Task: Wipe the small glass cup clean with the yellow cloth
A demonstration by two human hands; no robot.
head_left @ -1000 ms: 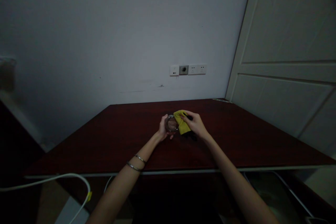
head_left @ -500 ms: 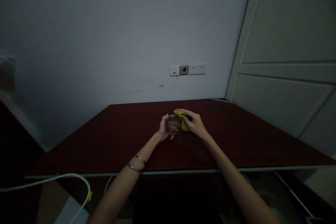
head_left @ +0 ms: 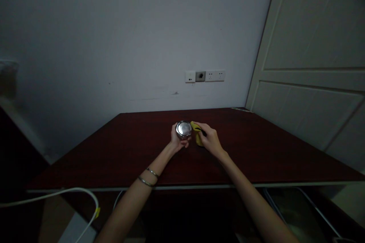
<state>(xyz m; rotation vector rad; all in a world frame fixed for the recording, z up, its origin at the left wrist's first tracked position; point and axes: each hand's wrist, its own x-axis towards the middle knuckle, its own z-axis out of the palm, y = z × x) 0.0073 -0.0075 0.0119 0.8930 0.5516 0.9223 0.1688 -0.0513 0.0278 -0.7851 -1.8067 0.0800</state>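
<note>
My left hand (head_left: 177, 138) is closed around the side of a small round glass dish (head_left: 184, 129), tilted so that a bright, silvery round face shows towards me. Its exact kind is hard to make out in the dim light. To the right, my right hand (head_left: 210, 138) pinches a folded yellow cloth (head_left: 199, 139). One end of the cloth comes right up to the dish's right rim; whether they touch I cannot tell. Both hands are above the middle of the dark red table (head_left: 137, 148).
A white wall (head_left: 114, 38) rises behind the table, with a row of sockets (head_left: 210, 76) low on it. A pale panelled door (head_left: 308, 110) stands at the right. A white cable (head_left: 76, 190) loops by the front left edge.
The dish has turned in my left hand, from a see-through ring to a shiny face, and shifted slightly left and up. My right hand with the cloth has drawn slightly away from it.
</note>
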